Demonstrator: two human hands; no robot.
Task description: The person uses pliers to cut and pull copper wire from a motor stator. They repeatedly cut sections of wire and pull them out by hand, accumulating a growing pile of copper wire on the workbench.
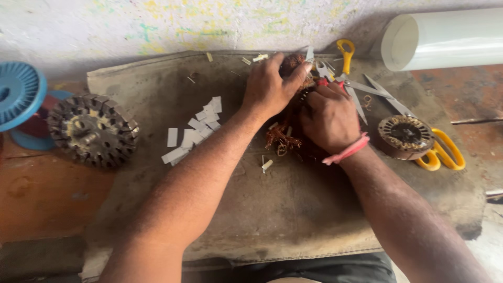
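Hands: left hand (270, 86) and right hand (329, 116) both grip copper-wound stator (285, 133); scissors (419, 131) crowd right, cloth (272, 209) bare near front edge.

A worn grey-brown cloth mat (293, 209) covers the rust-orange table (42, 199). On the mat lie small white paper strips (195, 131), a round laminated metal stator (405, 135), yellow-handled scissors (440, 149) and a tangle of copper wire (282, 139). Beside the mat, on the table, sit a dark slotted metal rotor (93, 130) and a blue plastic spool (18, 94).
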